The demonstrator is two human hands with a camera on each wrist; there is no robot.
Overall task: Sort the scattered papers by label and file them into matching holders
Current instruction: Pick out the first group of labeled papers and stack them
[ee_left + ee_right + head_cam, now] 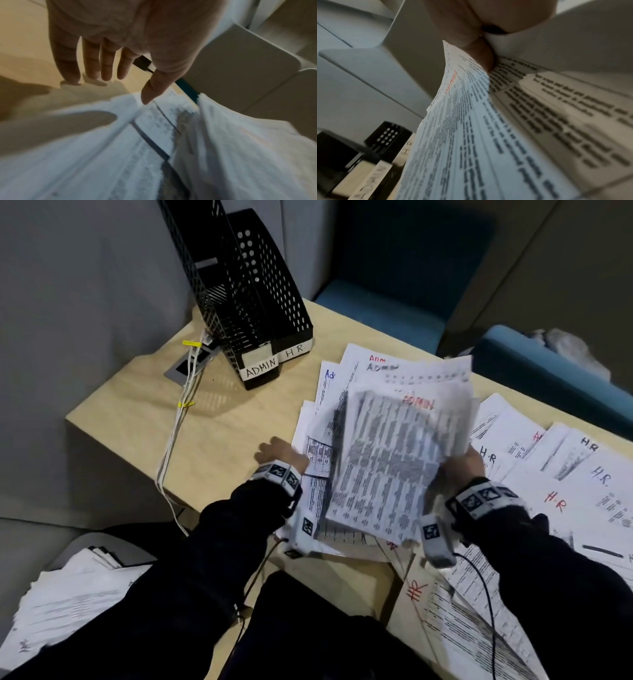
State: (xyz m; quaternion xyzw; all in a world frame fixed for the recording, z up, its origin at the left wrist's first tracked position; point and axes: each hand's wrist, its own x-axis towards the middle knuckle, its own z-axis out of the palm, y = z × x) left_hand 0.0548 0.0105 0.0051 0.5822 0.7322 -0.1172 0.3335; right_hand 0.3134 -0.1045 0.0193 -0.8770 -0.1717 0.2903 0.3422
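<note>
My right hand pinches a bundle of printed sheets marked ADMIN in red, lifted and blurred above the table. In the right wrist view the thumb presses on that ADMIN bundle. My left hand hovers with straight, spread fingers at the left edge of a flat pile of ADMIN papers and holds nothing. Two black mesh holders stand at the table's back left, one labelled ADMIN, the other H.R.. Sheets marked H.R fan out on the right.
The light wooden table has bare surface left of the papers. White cables run from a socket plate over the left edge. More papers lie on a seat at lower left. Blue chairs stand behind the table.
</note>
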